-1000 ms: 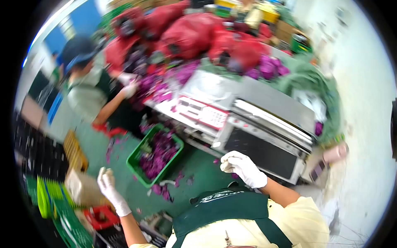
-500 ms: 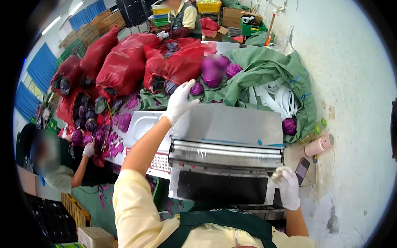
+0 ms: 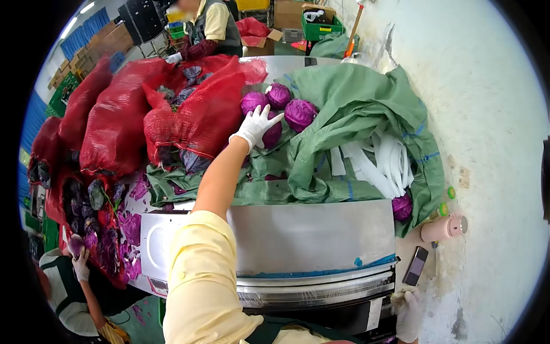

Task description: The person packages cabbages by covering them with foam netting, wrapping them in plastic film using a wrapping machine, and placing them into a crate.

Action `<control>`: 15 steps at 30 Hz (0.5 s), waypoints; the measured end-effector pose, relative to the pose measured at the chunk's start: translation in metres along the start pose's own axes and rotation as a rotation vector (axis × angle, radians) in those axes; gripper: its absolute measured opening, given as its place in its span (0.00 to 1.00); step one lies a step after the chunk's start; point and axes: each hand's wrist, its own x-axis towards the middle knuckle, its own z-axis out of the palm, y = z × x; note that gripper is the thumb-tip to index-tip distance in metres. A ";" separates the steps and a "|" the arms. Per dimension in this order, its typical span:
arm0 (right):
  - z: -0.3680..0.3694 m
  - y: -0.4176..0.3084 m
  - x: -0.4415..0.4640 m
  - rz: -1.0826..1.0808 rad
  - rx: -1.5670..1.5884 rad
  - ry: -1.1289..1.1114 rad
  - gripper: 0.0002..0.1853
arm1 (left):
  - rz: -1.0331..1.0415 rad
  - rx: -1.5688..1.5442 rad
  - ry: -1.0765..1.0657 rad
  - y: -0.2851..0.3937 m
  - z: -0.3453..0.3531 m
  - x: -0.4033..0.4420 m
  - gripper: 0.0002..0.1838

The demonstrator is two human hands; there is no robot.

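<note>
My left hand (image 3: 252,128), in a white glove, is stretched far forward with its fingers apart. It lies over a peeled red cabbage (image 3: 272,136), the thumb across its top; its fingertips reach another red cabbage (image 3: 254,103). Two more, one red cabbage (image 3: 279,96) behind and one red cabbage (image 3: 301,114) to the right, are close by. Low at the right, my gloved right hand (image 3: 408,316) is closed beside the right end of the film wrapping machine (image 3: 309,238). Its fingers are curled; what they grip, if anything, is hidden.
Red mesh sacks (image 3: 121,117) of cabbages fill the left. A green tarp (image 3: 366,94) holds white foam strips (image 3: 385,166). A pink bottle (image 3: 444,228) and phone (image 3: 416,266) lie by the wall. One co-worker's hand (image 3: 81,265) holds a cabbage; another person (image 3: 215,28) stands behind.
My left hand has gone forward from above the machine to the cabbages. The view has shifted forward, so the machine sits lower. The co-worker at the left has raised a cabbage.
</note>
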 end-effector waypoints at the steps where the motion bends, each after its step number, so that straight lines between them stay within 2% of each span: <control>1: 0.003 0.001 0.000 0.001 -0.018 -0.005 0.10 | 0.060 -0.044 0.053 -0.005 0.002 0.004 0.63; 5: 0.019 -0.005 0.004 -0.003 -0.053 -0.028 0.09 | 0.003 -0.091 0.046 -0.007 0.006 -0.001 0.58; 8: 0.018 -0.005 -0.001 0.000 -0.088 -0.048 0.08 | -0.446 -0.627 0.147 -0.011 0.001 -0.024 0.58; 11: 0.018 -0.010 -0.010 -0.017 -0.099 -0.089 0.08 | -0.428 -1.273 0.441 -0.033 0.029 -0.041 0.58; 12: 0.025 -0.017 -0.014 -0.040 -0.105 -0.085 0.09 | -0.433 -1.606 0.393 -0.026 -0.006 -0.066 0.56; 13: 0.032 -0.022 -0.017 -0.062 -0.109 -0.079 0.09 | -0.421 -1.778 0.355 -0.018 -0.032 -0.090 0.51; 14: 0.038 -0.030 -0.016 -0.062 -0.151 -0.117 0.10 | -0.451 -1.960 0.205 -0.007 -0.078 -0.120 0.49; 15: 0.048 -0.037 -0.017 -0.154 -0.254 -0.158 0.10 | -0.479 -2.137 0.041 0.007 -0.114 -0.148 0.48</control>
